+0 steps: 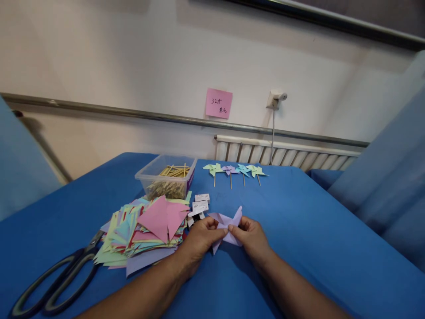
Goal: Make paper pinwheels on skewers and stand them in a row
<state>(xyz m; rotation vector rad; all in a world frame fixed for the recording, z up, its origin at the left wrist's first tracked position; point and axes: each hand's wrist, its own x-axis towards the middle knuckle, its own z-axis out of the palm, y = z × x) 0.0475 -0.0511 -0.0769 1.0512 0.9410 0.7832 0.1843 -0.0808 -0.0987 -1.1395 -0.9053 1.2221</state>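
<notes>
A lilac paper pinwheel (229, 221) is held between both hands above the blue-covered table, its blades folded in toward the centre. My left hand (201, 237) pinches its left side, thumb at the middle. From the right, my right hand (250, 237) grips it, thumb tip close to the other thumb. Whether a pin sits under the thumbs is hidden. Left of my hands lies a pile of coloured cut paper (133, 235) with a slit pink sheet (164, 218) on top. Small white boxes (200, 207) stand just beyond my left hand.
Large dark-handled scissors (63, 279) lie at the left front, blades by the paper pile. Behind the pile, a clear plastic tub (144, 176) holds many thin wooden sticks. Several pinwheels on sticks (230, 170) lie in a row at the table's far edge, near a radiator (259, 152).
</notes>
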